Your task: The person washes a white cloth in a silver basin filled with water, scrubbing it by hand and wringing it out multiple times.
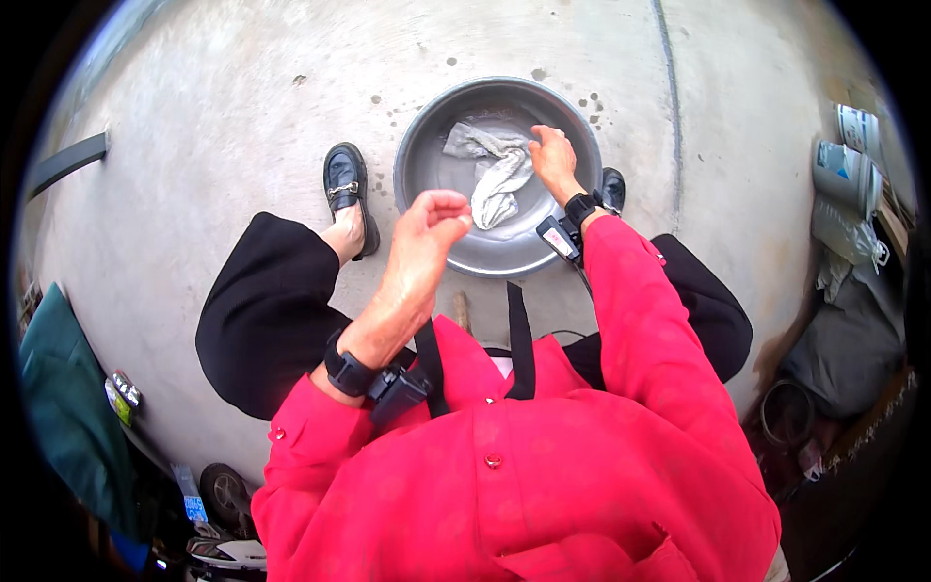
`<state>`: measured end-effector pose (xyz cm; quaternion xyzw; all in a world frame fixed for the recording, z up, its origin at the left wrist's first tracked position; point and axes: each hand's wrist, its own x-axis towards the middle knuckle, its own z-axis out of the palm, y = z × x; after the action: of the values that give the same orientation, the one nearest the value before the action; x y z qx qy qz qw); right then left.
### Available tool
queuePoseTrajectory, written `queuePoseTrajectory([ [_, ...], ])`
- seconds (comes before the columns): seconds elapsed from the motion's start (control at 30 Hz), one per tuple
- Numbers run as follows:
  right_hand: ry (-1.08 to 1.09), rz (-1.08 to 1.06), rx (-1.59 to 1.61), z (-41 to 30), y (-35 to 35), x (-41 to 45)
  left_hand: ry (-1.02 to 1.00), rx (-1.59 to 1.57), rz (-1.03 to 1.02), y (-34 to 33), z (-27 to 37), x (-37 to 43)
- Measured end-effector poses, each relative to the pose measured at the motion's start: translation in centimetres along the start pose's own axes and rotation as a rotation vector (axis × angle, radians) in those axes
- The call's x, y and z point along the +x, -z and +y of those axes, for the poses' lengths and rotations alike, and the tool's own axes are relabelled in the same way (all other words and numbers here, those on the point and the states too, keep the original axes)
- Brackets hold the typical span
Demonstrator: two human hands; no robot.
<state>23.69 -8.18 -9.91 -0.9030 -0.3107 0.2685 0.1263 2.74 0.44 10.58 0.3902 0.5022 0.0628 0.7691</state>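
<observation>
A round grey metal basin stands on the concrete floor between my feet. Inside it lies a wet-looking, twisted whitish cloth, crumpled across the bottom, with what looks like shallow water around it. My left hand hovers over the basin's near left rim, fingers loosely curled and thumb apart from them, close to the cloth's lower end. It appears to hold nothing. Over the right side of the basin is my right hand, its fingers spread a little beside the cloth. I cannot tell whether the fingertips touch the cloth.
Black loafers flank the basin. At the right edge stand buckets and a dark grey cover. A teal cloth hangs at left, above a vehicle's wheel. Wrist-worn devices sit on both my arms.
</observation>
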Motion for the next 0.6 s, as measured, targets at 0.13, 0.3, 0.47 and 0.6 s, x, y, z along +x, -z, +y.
queuePoseTrajectory([
  [0.13,-0.132,-0.008,-0.117,-0.2,-2.9,1.6,0.069,-0.006,0.014,0.1,-0.5,0.4],
  [0.3,-0.101,-0.310,-0.172,-0.6,-5.2,0.0,0.130,-0.018,-0.039,-0.6,-0.2,0.2],
  [0.47,0.058,-0.135,0.040,0.6,-2.5,-0.5,0.054,0.043,-0.067,-0.5,-1.2,0.7],
  [0.6,0.225,-0.135,0.219,-2.4,2.4,-3.4,0.079,0.070,-0.061,-1.1,-2.0,1.5],
])
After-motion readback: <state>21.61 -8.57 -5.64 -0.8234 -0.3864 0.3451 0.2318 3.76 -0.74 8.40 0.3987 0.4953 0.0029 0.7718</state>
